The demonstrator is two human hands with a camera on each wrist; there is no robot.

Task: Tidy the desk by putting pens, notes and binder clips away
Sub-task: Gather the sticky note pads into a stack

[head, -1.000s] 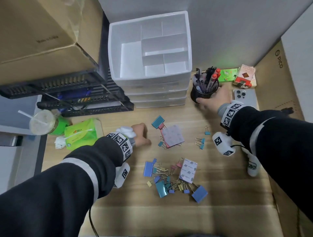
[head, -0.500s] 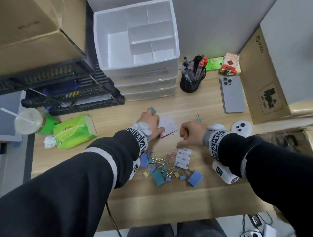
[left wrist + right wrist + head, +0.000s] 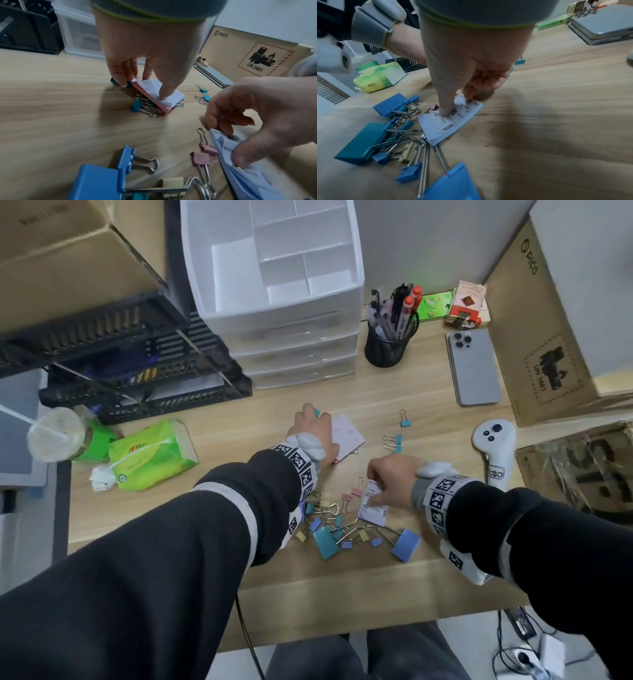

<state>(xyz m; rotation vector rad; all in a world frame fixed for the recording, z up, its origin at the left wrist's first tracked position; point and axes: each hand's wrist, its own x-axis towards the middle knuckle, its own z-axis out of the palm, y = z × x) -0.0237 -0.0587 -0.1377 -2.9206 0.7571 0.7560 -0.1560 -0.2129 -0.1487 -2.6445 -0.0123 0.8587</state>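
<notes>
Desk (image 3: 428, 371) tidy: each hand pinching a note pad.
Left hand (image 3: 313, 433) grips pink pad (image 3: 347, 436); right hand (image 3: 390, 479), at 4 o'clock, grips blue pad (image 3: 373, 508); clips (image 3: 329, 537) beneath may snag.

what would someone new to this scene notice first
Two bare hands work at once near the middle of the wooden desk: the left hand pinches a pink-and-white sticky note pad, the right hand lifts a pale blue printed note pad. Just below them sprawls a heap of blue, teal, pink and cream binder clips. Behind stands a white plastic drawer organiser.
</notes>
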